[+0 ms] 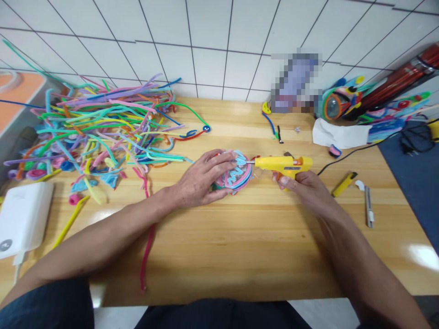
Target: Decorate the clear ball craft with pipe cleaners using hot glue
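My left hand (206,178) lies over the left side of a round craft piece (236,176), its fingers wrapped on it. Pink, light blue and dark blue fuzzy stems cover the piece, with a pale blue shape at its top. My right hand (302,185) is closed around the handle of a yellow glue gun (274,162). The gun points left, and its metal nozzle meets or nearly meets the pale blue part of the piece. My left palm and fingers hide the piece's left part.
A heap of colourful pipe cleaners (113,119) covers the back left. A white power bank (25,219) lies at the left. At the right are a yellow cutter (345,184), a silver knife (369,208), a white paper (343,134), a black cable (353,151) and a red flask (394,82).
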{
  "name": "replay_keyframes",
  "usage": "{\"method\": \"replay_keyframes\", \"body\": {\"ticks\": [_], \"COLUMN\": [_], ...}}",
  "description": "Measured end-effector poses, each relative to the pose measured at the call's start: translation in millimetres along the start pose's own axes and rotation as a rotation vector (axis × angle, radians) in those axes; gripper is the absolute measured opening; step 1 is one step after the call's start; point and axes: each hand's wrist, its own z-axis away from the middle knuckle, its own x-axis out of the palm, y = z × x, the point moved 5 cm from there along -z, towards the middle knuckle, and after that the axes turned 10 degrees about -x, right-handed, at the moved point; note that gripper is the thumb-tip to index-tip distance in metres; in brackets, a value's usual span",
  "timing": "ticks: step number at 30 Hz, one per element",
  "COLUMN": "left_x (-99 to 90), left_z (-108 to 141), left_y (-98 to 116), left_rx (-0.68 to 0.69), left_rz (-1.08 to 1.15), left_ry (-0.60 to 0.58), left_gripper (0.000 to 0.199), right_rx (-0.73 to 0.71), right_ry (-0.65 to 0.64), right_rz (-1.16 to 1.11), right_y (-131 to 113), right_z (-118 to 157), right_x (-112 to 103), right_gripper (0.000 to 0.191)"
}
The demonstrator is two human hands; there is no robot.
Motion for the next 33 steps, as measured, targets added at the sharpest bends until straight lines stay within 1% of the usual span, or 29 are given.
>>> {"method": "replay_keyframes", "body": {"ticks": [5, 7, 9, 11, 13, 15, 18, 20, 21, 23, 25, 27, 30, 31, 33], "left_x": [1.7, 1.7, 1.0, 0.3, -0.6, -1.2, -0.5, 0.4, 0.8, 1.2, 1.1, 0.9, 1.2, 1.3, 1.3], "left_z": [1.5, 1.7, 1.2, 0.2, -0.8, -1.3, -0.9, -0.3, 0.0, 0.3, 0.4, 0.5, 0.4, 0.3, 0.0], "left_y": [-2.8, -3.3, -2.4, -0.9, 0.8, 1.9, 1.7, 1.2, 0.9, 0.5, 0.4, 0.6, 0.0, -0.3, -0.3], "left_rx": [-0.021, -0.030, -0.028, -0.025, -0.015, -0.005, -0.003, -0.005, -0.008, -0.014, -0.018, -0.016, -0.021, -0.026, -0.029], "left_rz": [-0.006, 0.004, 0.012, 0.004, -0.010, -0.017, -0.015, -0.013, -0.012, -0.014, -0.022, -0.025, -0.023, -0.023, -0.024], "left_ry": [-0.027, -0.032, -0.028, -0.023, -0.007, 0.015, 0.034, 0.037, 0.037, 0.036, 0.037, 0.036, 0.028, 0.026, 0.022], "left_gripper": [0.068, 0.068, 0.068, 0.067, 0.067, 0.066, 0.065, 0.065, 0.065, 0.065, 0.065, 0.066, 0.066, 0.066, 0.066], "right_rx": [-0.029, -0.061, -0.083, -0.084, -0.072, -0.047, -0.010, 0.061, 0.087, 0.122, 0.147, 0.169, 0.157, 0.145, 0.123], "right_ry": [-0.013, 0.033, 0.120, 0.228, 0.338, 0.413, 0.445, 0.424, 0.444, 0.477, 0.494, 0.502, 0.514, 0.544, 0.663], "right_rz": [-0.026, -0.062, -0.107, -0.111, -0.047, 0.062, 0.223, 0.328, 0.392, 0.461, 0.505, 0.556, 0.587, 0.582, 0.580], "right_y": [-3.9, -8.3, -12.8, -15.4, -14.3, -7.2, 16.3, 40.1, 51.2, 71.2, 86.0, 94.6, 95.7, 92.5, 79.1], "right_z": [-0.8, -1.1, -0.4, 2.1, 6.9, 12.8, 20.1, 22.3, 23.0, 22.2, 19.2, 15.8, 14.8, 17.3, 28.3], "right_x": [1.9, -2.8, -15.8, -39.1, -71.4, -106.6, -150.1, -165.7, -170.7, -172.8, -168.5, -163.8, -161.6, -162.5, -164.5], "right_gripper": [0.061, 0.060, 0.055, 0.048, 0.043, 0.035, 0.028, 0.029, 0.031, 0.033, 0.034, 0.035, 0.037, 0.039, 0.046]}}
